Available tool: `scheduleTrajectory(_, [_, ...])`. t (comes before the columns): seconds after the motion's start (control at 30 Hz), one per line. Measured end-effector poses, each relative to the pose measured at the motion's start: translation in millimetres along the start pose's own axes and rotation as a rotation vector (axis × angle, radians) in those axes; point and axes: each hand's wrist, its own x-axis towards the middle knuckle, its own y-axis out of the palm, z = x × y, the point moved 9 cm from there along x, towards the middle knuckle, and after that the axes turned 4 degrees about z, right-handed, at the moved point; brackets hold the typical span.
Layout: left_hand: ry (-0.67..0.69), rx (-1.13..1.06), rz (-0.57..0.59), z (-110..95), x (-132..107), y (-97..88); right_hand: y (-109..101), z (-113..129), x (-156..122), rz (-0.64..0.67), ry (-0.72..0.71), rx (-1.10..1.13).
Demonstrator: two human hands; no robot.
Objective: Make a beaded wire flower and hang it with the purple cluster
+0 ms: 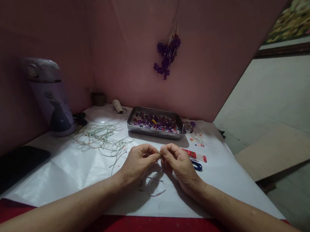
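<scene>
My left hand (141, 161) and my right hand (181, 165) meet fingertip to fingertip above the white sheet (89, 176). Each is closed in a pinch, thumb against forefinger. What they pinch is too small to make out; thin cord ends (159, 193) show just below them. Beside my right hand lie a red-and-clear packet (198, 154) and the dark blue handle of scissors (197, 165), both partly covered by the hand. Beyond my hands stands a metal tray (157, 132) of purple, red and clear beads (158, 123). Loose pale green cord (98, 138) lies tangled to the left.
A lilac bottle (49, 95), a dark flat object (14, 167) and a thread spool (117, 106) stand or lie left and back. Small beads (197, 139) lie right of the tray. Purple bead strands (168, 56) hang on the pink wall (123, 41). Cardboard (280, 149) lies beyond the right edge.
</scene>
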Motion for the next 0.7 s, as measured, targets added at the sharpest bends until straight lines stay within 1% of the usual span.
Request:
scheduleTrajectory(0.27, [-0.029,-0.071,-0.056,4.6,0.8,-5.0,1.1,-0.9,-0.5,0.004,0.011,0.007])
scheduleTrajectory(0.53, [-0.003,-0.235,-0.080,7.4,-0.3,-7.9,1.6,-4.6,-0.1,0.009,0.014,0.023])
scheduleTrajectory(0.7, [0.001,-0.257,-0.102,8.0,-1.0,-10.0,2.9,-4.5,-1.0,0.015,0.032,0.041])
